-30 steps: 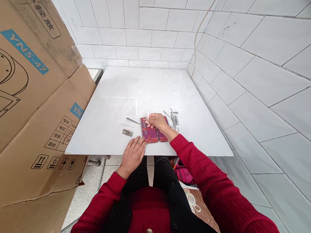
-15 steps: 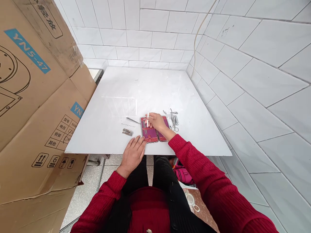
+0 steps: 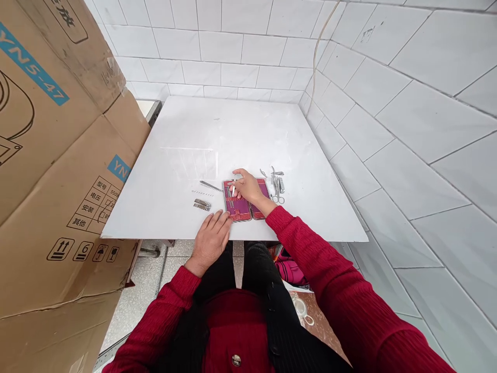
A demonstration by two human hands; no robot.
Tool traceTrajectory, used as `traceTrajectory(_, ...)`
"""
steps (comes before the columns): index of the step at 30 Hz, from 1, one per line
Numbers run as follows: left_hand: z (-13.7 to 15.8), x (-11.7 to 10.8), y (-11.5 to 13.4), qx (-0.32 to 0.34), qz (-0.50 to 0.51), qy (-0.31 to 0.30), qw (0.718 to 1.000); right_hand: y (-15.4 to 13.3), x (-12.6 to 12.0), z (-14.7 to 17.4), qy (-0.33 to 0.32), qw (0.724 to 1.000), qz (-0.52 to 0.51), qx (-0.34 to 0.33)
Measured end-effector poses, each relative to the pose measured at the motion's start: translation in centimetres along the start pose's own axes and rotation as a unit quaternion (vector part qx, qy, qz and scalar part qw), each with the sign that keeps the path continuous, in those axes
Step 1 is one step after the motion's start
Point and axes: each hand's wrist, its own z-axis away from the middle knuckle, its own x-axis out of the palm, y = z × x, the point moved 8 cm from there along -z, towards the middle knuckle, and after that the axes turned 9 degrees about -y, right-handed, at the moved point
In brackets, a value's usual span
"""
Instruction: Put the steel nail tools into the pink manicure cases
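An open manicure case (image 3: 239, 209) with a purple lining and red patterned trim lies near the table's front edge, a few slim tools in its left half. Above it, my right hand (image 3: 247, 186) pinches a small white stick-like tool (image 3: 233, 190), held roughly upright; its kind is too small to make out. My left hand (image 3: 212, 235) rests flat over the table edge, fingertips at the case's lower left corner. Left of the case lie nail clippers (image 3: 202, 204) and a thin metal nail file (image 3: 210, 185). Small scissors (image 3: 277, 194) and another clipper (image 3: 281, 184) lie to its right.
The white table (image 3: 194, 124) meets tiled walls at the back and right. A large cardboard box (image 3: 77, 171) stands close on the left. A cable (image 3: 316, 52) hangs down the corner. Below the table, on the right, is a pink bag (image 3: 289, 272).
The white tool in my right hand has tilted and shifted slightly, and the fingers have moved around it. My left hand stays at the case's corner. The whole view has shifted a little.
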Motion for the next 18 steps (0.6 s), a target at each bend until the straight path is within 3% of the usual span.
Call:
traceTrajectory(13,0.1,0.1,0.1,0.004,0.000,-0.003,1.000,1.1,-0.2,-1.1,-0.001,0.999,0.024,-0.031)
traceTrajectory(18,0.1,0.1,0.0,-0.001,0.005,-0.005,1.000,0.4,-0.4,-1.0,0.008,0.998,0.063,-0.009)
